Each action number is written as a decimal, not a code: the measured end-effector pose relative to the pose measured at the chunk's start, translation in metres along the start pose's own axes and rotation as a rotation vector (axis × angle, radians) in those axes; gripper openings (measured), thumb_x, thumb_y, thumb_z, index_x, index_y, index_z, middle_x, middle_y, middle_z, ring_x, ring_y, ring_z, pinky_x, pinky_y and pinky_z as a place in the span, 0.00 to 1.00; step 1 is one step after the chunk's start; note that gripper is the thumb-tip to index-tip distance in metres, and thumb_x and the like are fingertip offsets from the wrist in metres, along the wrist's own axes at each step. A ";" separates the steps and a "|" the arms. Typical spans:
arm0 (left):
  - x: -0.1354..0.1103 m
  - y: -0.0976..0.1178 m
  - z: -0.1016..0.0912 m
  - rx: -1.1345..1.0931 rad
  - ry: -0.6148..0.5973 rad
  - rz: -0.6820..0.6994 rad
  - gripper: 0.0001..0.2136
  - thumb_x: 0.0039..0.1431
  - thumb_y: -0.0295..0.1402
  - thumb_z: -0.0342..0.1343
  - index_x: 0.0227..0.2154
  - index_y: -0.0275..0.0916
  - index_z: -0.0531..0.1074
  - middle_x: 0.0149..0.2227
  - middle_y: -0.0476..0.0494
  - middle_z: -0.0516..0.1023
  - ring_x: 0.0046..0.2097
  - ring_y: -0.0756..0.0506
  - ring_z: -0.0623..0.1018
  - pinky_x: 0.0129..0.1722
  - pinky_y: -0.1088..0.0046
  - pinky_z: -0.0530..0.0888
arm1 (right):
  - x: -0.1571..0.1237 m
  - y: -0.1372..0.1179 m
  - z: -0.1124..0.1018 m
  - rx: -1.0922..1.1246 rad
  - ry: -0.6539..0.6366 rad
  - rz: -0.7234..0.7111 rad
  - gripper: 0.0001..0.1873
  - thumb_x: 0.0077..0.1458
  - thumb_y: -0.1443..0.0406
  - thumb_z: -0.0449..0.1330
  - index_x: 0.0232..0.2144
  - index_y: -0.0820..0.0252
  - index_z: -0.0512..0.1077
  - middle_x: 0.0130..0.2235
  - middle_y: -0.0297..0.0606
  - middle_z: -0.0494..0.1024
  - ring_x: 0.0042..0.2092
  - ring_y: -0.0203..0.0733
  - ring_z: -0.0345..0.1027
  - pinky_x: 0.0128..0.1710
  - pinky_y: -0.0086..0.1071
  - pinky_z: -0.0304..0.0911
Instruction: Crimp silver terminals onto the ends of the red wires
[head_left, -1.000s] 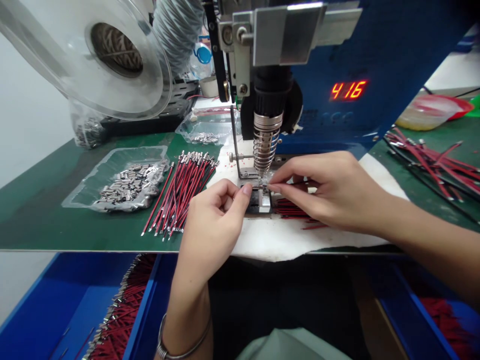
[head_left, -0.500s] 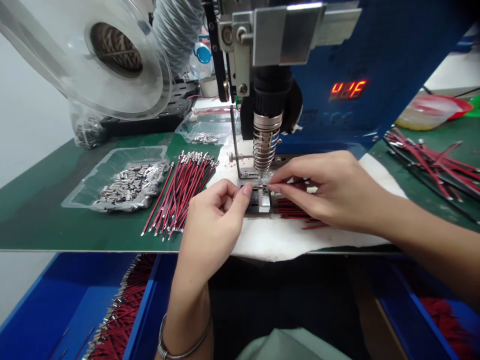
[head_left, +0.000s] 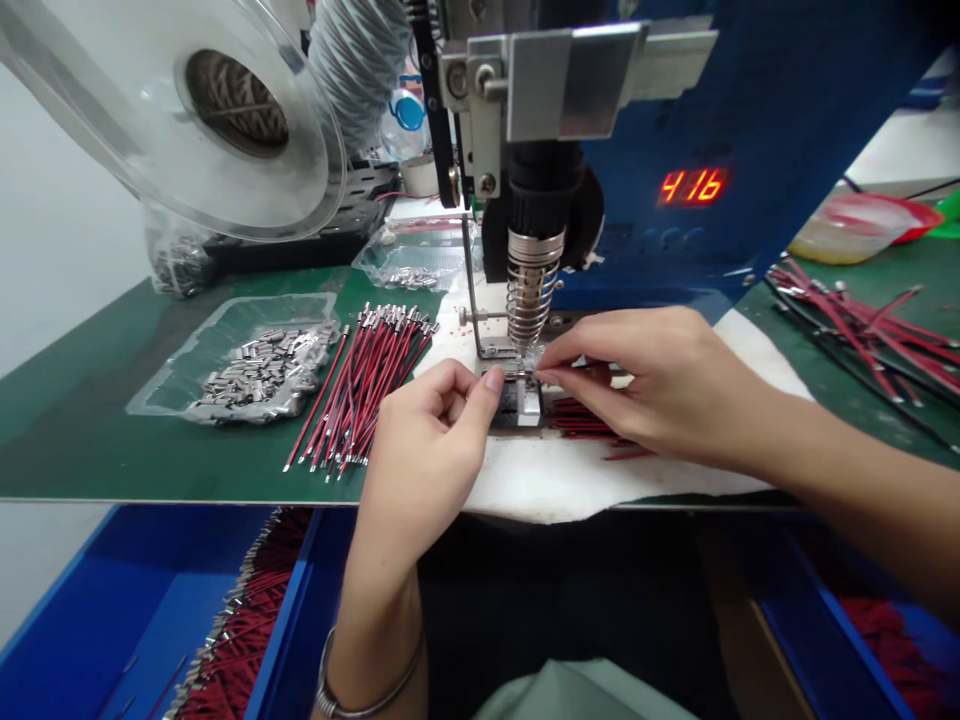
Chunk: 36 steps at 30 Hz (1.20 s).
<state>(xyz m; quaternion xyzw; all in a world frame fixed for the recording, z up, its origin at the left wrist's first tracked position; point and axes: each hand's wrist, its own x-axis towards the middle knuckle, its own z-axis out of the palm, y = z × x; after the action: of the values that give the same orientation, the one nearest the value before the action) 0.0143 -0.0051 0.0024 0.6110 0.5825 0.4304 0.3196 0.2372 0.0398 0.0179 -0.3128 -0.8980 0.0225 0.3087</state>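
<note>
My left hand (head_left: 427,440) is closed at the left side of a small metal fixture (head_left: 529,405), thumb and forefinger together; whatever is between them is hidden. From the right, my right hand (head_left: 660,385) pinches a thin wire at the same fixture, and most of that wire is behind the fingers. Directly above both fingertips stands the soldering head (head_left: 535,290) of the machine, with a coiled spring around it. Several red and black wires (head_left: 585,418) lie under my right hand on a white cloth (head_left: 540,485).
Left of my hands lies a bundle of wires with metal ends (head_left: 375,370), beside a clear plastic tray (head_left: 161,400) of small metal parts. A blue machine housing (head_left: 637,240) with a red display rises behind. More wires (head_left: 870,330) lie right. Blue bins (head_left: 172,560) sit below the table edge.
Both hands keep almost the same position at the fixture. The red digits on the display read differently, now 416. The view has shifted very slightly.
</note>
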 end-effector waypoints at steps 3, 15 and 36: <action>0.001 0.000 0.000 -0.004 -0.001 0.002 0.18 0.67 0.43 0.63 0.24 0.40 0.69 0.22 0.52 0.64 0.26 0.50 0.62 0.26 0.73 0.59 | 0.000 0.001 0.000 -0.010 0.000 -0.012 0.10 0.71 0.65 0.61 0.40 0.56 0.83 0.38 0.40 0.89 0.33 0.46 0.80 0.34 0.37 0.69; 0.001 -0.002 0.000 -0.004 -0.001 -0.001 0.19 0.67 0.44 0.63 0.24 0.40 0.69 0.22 0.52 0.64 0.26 0.50 0.62 0.26 0.73 0.59 | 0.000 0.000 0.000 -0.001 0.003 0.001 0.11 0.71 0.65 0.60 0.39 0.54 0.83 0.36 0.40 0.88 0.31 0.45 0.78 0.32 0.37 0.68; 0.001 0.000 0.000 0.007 0.004 0.006 0.17 0.66 0.40 0.62 0.23 0.40 0.68 0.21 0.53 0.62 0.26 0.50 0.61 0.25 0.73 0.58 | -0.001 -0.001 0.000 0.003 0.016 -0.026 0.11 0.70 0.67 0.60 0.39 0.55 0.83 0.37 0.40 0.88 0.32 0.45 0.79 0.32 0.37 0.68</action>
<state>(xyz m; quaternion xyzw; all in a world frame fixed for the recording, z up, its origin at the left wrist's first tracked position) 0.0142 -0.0040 0.0022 0.6131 0.5828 0.4304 0.3148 0.2372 0.0390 0.0176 -0.3009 -0.8994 0.0171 0.3166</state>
